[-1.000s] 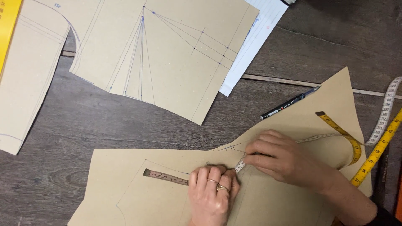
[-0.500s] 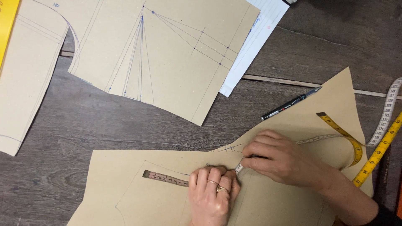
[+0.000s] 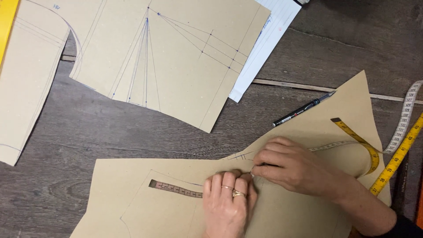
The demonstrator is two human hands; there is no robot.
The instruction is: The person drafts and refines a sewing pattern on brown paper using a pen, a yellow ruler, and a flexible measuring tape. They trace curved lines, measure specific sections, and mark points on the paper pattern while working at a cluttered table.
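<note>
At the far left, a long pattern piece [image 3: 26, 88] of tan card lies flat on the dark wooden counter [image 3: 110, 132], and beside it sits a larger drafted piece [image 3: 176, 57] marked with fanning pen lines, partly covering a white lined sheet [image 3: 264, 48]. Lower down, the working pattern card [image 3: 145, 211] spreads across the near edge. A measuring tape [image 3: 174, 189] lies on it, its free end to the left, running right under the hands along a drawn curve. The left hand [image 3: 229, 207] presses flat on the tape, fingers [image 3: 227, 183] closed together and pinning it to the card rather than gripping it. Just beside it, touching at the fingertips, the right hand [image 3: 299, 169] pinches the tape, fingers clenched on it at the card's edge. To do this well, the person would likely keep the tape standing true to the line, shifting the pinning fingers along without letting the pinned part slip. Further right lie a black pen [image 3: 304, 109], the tape's looping remainder [image 3: 365, 145] and a yellow ruler [image 3: 398, 154]
</note>
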